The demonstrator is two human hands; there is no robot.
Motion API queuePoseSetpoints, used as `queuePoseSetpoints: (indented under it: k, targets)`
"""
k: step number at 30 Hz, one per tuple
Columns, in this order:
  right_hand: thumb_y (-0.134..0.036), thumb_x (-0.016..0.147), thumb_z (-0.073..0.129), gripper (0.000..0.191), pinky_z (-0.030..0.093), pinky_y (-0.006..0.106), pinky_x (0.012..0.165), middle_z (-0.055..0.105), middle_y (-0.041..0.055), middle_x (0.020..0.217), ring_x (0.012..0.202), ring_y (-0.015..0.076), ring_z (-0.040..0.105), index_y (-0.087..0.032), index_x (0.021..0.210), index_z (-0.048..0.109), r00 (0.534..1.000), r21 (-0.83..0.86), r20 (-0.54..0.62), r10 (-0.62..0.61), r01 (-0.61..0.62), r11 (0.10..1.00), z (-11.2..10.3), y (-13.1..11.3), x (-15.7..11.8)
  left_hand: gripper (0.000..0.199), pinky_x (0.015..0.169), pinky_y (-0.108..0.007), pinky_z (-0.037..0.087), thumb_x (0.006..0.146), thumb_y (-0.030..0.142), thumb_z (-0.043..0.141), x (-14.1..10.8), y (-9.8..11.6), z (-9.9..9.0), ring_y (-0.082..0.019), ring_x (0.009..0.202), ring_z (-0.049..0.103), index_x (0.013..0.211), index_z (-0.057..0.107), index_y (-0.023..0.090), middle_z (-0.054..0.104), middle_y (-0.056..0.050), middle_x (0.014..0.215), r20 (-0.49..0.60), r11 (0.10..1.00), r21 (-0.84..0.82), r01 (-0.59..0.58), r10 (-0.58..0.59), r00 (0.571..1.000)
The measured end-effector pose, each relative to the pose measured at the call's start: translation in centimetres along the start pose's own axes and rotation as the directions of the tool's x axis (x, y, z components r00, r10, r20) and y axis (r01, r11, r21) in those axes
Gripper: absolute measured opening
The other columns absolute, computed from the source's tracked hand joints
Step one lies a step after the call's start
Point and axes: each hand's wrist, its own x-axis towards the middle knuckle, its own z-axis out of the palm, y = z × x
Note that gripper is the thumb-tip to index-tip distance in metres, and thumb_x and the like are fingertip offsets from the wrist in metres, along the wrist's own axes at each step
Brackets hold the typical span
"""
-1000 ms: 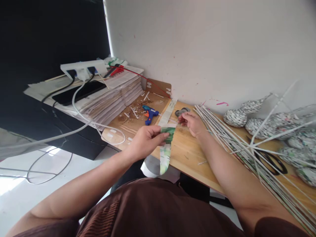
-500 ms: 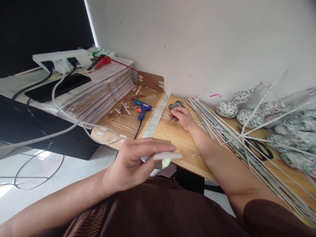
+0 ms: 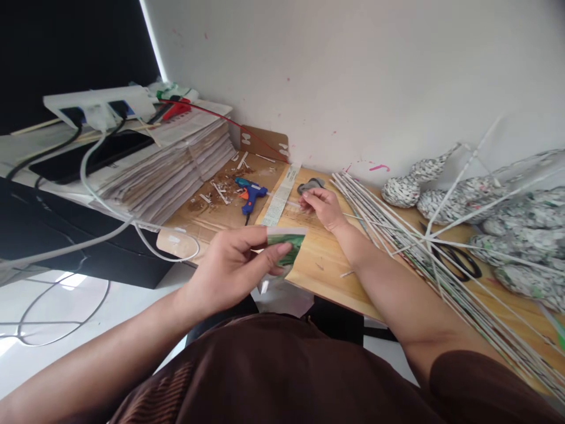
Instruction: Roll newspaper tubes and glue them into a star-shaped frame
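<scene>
Faces a wooden tabletop (image 3: 329, 265), spread beyond and to the right of the left grip (image 3: 238, 262). Has a newspaper stack (image 3: 154, 176) farther beyond that grip, off to its left. Has a bundle of paper rods (image 3: 410, 253) to the right of the right grip (image 3: 324, 207), with a spoked frame (image 3: 428, 238) lying over it and woven paper forms (image 3: 401, 191) farther right. Has a long printed strip (image 3: 282, 197) flat just beyond the left grip, long axis running away toward the tabletop's far edge.

Pinches a green paper strip (image 3: 289, 250) in the left grip, thumb pressed over it, nearly closed. Points the held strip rightward and down from the fingertips, pale edge uppermost, overlapping the flat strip's near end in view; cannot tell its full long axis, being partly covered by the grip. Curls the right grip almost closed above the tabletop, beside a grey object (image 3: 311, 186); cannot tell whether holding anything. Has a blue glue gun (image 3: 252, 197) beyond the left grip, nozzle toward the flat strip, and paper scraps (image 3: 220, 193) left of that.
</scene>
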Motion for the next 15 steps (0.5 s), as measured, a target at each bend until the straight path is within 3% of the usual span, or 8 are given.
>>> queuePoseSetpoints:
  k: [2,4,6,8,11,15]
  targets:
    - [-0.05,0.081,0.058,0.033,0.044,0.027,0.053,0.064,0.0042,0.067,0.059,0.016,0.059,-0.019,0.07,0.063,0.993,-0.066,-0.098,-0.066,0.06,0.996,-0.2,-0.2,0.1,0.028,0.068,-0.029,0.06,0.079,0.037,0.068,1.6,-0.6,-0.2,-0.021,0.083,0.07,0.099,0.073,0.019,0.073,-0.007,0.097,0.064,0.986,-0.142,0.086,-0.078,0.995]
    - [-0.05,0.085,0.052,0.035,0.048,0.031,0.063,0.067,0.0068,0.076,0.066,0.0179,0.06,-0.018,0.077,0.064,0.96,-0.246,-0.202,-0.191,0.139,0.959,-0.6,-0.3,0.3,0.029,0.07,-0.03,0.06,0.078,0.038,0.069,3.8,-1.4,-0.6,-0.022,0.087,0.07,0.096,0.072,0.015,0.073,-0.009,0.092,0.093,0.957,-0.259,0.131,-0.11,0.99]
    - [-0.046,0.085,0.053,0.033,0.047,0.036,0.078,0.068,0.0107,0.09,0.08,0.0221,0.061,-0.017,0.091,0.066,0.905,-0.521,-0.243,-0.349,0.182,0.834,-1.4,-0.1,0.4,0.028,0.069,-0.029,0.06,0.078,0.036,0.07,6.4,-2.3,-1.2,-0.02,0.081,0.07,0.093,0.07,0.013,0.073,-0.009,0.088,0.101,0.926,-0.342,0.159,-0.132,0.986]
    - [-0.04,0.08,0.06,0.037,0.041,0.043,0.091,0.065,0.0154,0.106,0.099,0.0289,0.058,-0.014,0.106,0.064,0.879,-0.751,-0.202,-0.432,0.144,0.645,-2.3,0.4,0.6,0.023,0.065,-0.028,0.06,0.078,0.03,0.071,8.9,-3.1,-1.8,-0.019,0.077,0.07,0.092,0.068,0.012,0.073,-0.01,0.089,0.084,0.889,-0.416,0.193,-0.174,0.981]
    - [-0.036,0.077,0.062,0.047,0.036,0.047,0.095,0.065,0.0184,0.11,0.106,0.0345,0.056,-0.01,0.116,0.059,0.941,-0.882,-0.1,-0.323,0.066,0.466,-3.3,1.4,1.0,0.012,0.064,-0.028,0.06,0.082,0.024,0.066,11.9,-3.9,-2.2,-0.017,0.07,0.07,0.088,0.065,0.013,0.07,-0.005,0.078,-0.021,0.806,-0.575,0.139,-0.185,0.983]
    - [-0.032,0.081,0.056,0.04,0.037,0.043,0.092,0.066,0.0175,0.11,0.103,0.033,0.058,-0.01,0.114,0.059,0.952,-0.915,-0.066,-0.299,0.061,0.398,-3.6,2.0,1.4,0.011,0.065,-0.027,0.059,0.089,0.02,0.055,14.2,-4.0,-1.8,-0.017,0.073,0.071,0.086,0.062,0.013,0.07,-0.007,0.08,-0.014,0.719,-0.684,0.123,-0.181,0.983]
